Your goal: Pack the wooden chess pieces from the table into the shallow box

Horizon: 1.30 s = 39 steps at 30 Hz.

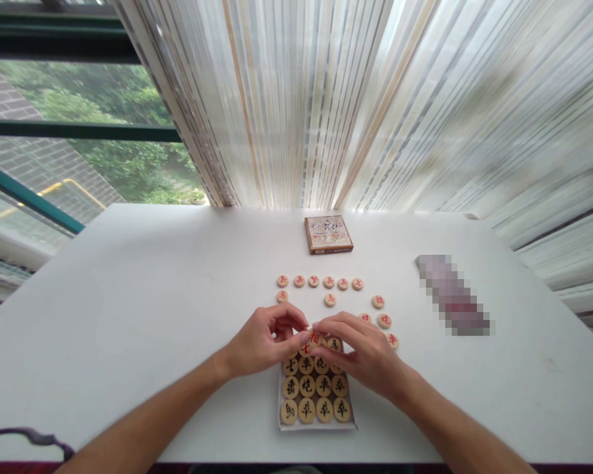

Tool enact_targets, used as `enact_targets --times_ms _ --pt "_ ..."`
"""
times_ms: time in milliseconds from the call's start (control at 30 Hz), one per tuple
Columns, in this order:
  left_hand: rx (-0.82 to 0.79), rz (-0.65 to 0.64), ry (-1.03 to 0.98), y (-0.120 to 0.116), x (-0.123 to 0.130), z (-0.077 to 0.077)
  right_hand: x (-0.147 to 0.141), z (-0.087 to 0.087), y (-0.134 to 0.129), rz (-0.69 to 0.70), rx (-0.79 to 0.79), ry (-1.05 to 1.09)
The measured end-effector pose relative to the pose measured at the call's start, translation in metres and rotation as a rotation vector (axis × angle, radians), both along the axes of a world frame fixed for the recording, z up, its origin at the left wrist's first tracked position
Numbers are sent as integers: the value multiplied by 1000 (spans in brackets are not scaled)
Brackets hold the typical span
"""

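My left hand (265, 339) and my right hand (364, 349) meet over the top rows of a shallow white box tray (317, 426). Between their fingertips is a round wooden Chinese chess piece (315, 339) with a red character, and both hands are closed at it. A small pale edge shows by the fingertips; I cannot make out whether it belongs to this piece. Inside the tray, black-lettered pieces (307, 386) lie in rows, with a red-lettered piece (306, 350) among them near the top. My fingers partly hide the upper rows.
Beyond the tray, red-lettered pieces (329, 282) form a row on the white table (153, 283). More loose ones (384, 320) lie to the right. A flat box lid (329, 234) lies farther back. At the right is a blurred-out object (452, 295). Curtains (296, 99) hang behind.
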<state>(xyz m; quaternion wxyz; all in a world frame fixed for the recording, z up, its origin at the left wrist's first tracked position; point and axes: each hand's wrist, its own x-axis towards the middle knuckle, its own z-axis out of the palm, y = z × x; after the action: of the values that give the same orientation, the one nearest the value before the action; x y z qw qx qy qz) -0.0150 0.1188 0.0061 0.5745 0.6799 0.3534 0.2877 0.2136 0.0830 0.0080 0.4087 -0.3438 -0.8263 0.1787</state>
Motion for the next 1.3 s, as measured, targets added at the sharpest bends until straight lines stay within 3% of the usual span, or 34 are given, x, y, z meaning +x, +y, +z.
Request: enact_targets --times_ms 733,1300 --pt "40 -51 -19 2 -5 -1 1 2 0 -5 -94 36" --pt "178 -19 -5 2 -7 1 -4 15 -3 16 -650 304"
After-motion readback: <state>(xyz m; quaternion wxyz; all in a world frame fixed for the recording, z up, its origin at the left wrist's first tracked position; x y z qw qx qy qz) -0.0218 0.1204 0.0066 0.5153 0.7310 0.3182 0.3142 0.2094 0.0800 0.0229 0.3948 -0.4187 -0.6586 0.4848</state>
